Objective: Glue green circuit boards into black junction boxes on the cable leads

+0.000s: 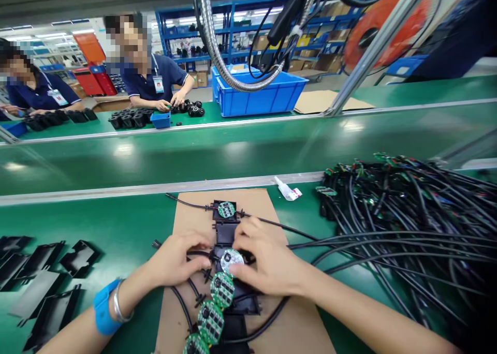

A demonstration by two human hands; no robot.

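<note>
A column of round green circuit boards (210,321) with black cables runs up a cardboard sheet (303,323). My left hand (185,258) has its thumb and fingers closed around a short black cable (199,252) left of the upper board. Against that pale round circuit board (229,259) presses the thumb of my right hand (264,255), its fingers curled over the far side. Below it are dark plastic housings (246,305), partly hidden. Farther up, another board (227,209) sits in a black housing (217,215) with a cable out each side.
On the right lies a big heap of black cables (388,214) with boards at their ends. Several black plastic shells (48,261) are at the left. A small white tube (286,189) lies behind the cardboard. Two people work across the bench near a blue bin (260,98).
</note>
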